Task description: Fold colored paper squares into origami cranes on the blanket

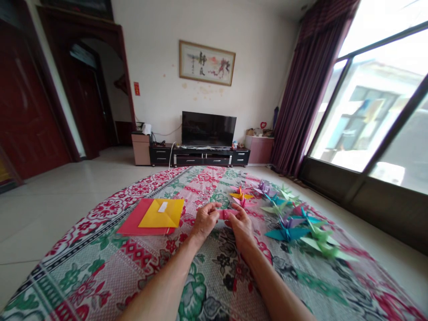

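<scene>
A small folded pink paper (228,214) is pinched between my two hands over the flowered cloth (100,263). My left hand (205,220) grips its left end with curled fingers. My right hand (240,224) closes on its right end. A stack of square papers lies to the left, a yellow sheet (162,213) on top of red ones (132,222). To the right, several folded paper cranes are spread out, among them a teal one (287,232), a green one (326,247) and a yellow one (241,195).
The cloth covers a round surface over a tiled floor (43,200). A television (208,129) on a low cabinet stands at the far wall. Large windows (374,116) with dark curtains run along the right; a dark wooden door (30,111) is at left.
</scene>
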Tool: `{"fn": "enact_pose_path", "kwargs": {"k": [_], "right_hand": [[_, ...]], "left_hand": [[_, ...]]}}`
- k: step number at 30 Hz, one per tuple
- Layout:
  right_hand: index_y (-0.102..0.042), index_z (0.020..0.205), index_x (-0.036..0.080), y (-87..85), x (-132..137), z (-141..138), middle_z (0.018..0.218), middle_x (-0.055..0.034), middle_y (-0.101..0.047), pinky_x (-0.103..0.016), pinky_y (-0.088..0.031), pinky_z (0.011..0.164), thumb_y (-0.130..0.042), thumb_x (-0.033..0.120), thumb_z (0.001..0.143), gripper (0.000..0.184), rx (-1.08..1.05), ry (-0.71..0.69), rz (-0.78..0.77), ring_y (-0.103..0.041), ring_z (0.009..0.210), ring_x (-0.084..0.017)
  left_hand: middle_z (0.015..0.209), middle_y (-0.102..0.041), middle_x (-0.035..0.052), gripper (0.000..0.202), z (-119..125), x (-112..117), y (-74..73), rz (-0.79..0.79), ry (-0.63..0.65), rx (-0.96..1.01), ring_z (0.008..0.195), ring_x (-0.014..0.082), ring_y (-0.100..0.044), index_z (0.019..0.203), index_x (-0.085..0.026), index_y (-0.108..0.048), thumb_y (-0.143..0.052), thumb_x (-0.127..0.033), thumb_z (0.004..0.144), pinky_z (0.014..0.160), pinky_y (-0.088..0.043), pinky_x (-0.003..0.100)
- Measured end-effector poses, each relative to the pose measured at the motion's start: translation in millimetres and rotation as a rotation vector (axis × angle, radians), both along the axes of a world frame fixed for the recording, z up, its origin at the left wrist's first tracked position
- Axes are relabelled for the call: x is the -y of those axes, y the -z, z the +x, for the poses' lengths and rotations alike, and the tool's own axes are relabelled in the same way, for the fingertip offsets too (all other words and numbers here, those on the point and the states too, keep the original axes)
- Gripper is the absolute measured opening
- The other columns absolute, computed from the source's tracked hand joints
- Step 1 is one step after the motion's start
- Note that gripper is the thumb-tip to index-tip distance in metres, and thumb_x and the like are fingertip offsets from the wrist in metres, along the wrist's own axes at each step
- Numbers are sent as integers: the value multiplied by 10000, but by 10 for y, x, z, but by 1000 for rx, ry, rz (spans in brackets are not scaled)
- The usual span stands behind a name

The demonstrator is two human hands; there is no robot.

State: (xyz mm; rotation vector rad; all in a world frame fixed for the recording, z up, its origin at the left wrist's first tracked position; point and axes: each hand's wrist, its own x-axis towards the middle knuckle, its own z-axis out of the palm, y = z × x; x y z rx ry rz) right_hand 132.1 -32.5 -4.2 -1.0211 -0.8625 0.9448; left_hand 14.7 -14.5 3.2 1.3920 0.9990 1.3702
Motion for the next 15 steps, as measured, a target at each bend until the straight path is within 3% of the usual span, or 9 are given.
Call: {"fn": "enact_pose_path", "kwargs": {"k": [5, 9, 12, 15], "right_hand": [[-585, 955, 160, 4, -5, -14, 596, 43, -578, -232, -433, 509, -690, 318, 577, 422, 103, 40, 83, -503, 511, -97], [-582, 957, 163, -2, 0, -22, 625, 27, -609, -229, -422, 509, -680, 326, 595, 409, 90, 57, 117, -521, 525, -102], [-583, 994, 176, -7, 14, -11, 638, 31, -613, -237, -436, 527, -693, 338, 591, 448, 50, 42, 120, -537, 540, -108], [-614, 933, 179, -16, 38, 7, 647, 27, -620, -234, -439, 530, -698, 354, 593, 391, 54, 15, 90, -533, 537, -102]], "left_hand": [[707, -584, -13, 411, 3, 33, -37, -105, 46, 32, 563, 102, -542, 1010, -157, -593, -637, -287, 622, 482, -391, 186], [702, -629, 20, 341, 3, 63, -72, -151, 78, 55, 633, 135, -589, 868, -148, -618, -672, -374, 619, 526, -422, 204], [630, -636, 40, 302, 6, 72, -91, -173, 89, 0, 605, 148, -597, 713, -133, -633, -663, -422, 631, 511, -411, 215], [578, -627, 34, 319, 6, 68, -93, -182, 101, 16, 571, 152, -601, 678, -137, -627, -634, -455, 656, 483, -392, 215]]}}
